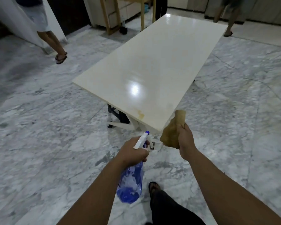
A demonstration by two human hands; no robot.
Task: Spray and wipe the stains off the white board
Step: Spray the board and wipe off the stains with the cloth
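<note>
A long white board lies flat on a low stand in front of me. A yellowish stain marks its near corner area, and a fainter smear shows farther along. My left hand grips a clear blue spray bottle by its neck, with the white and blue nozzle aimed toward the board's near corner. My right hand holds a brownish cloth just beside that corner, slightly off the board's right edge.
Marble floor surrounds the board. The stand's legs and wheels show under the near end. One person's legs stand at the left, another's at the far right. A wooden table is behind. My own foot is below.
</note>
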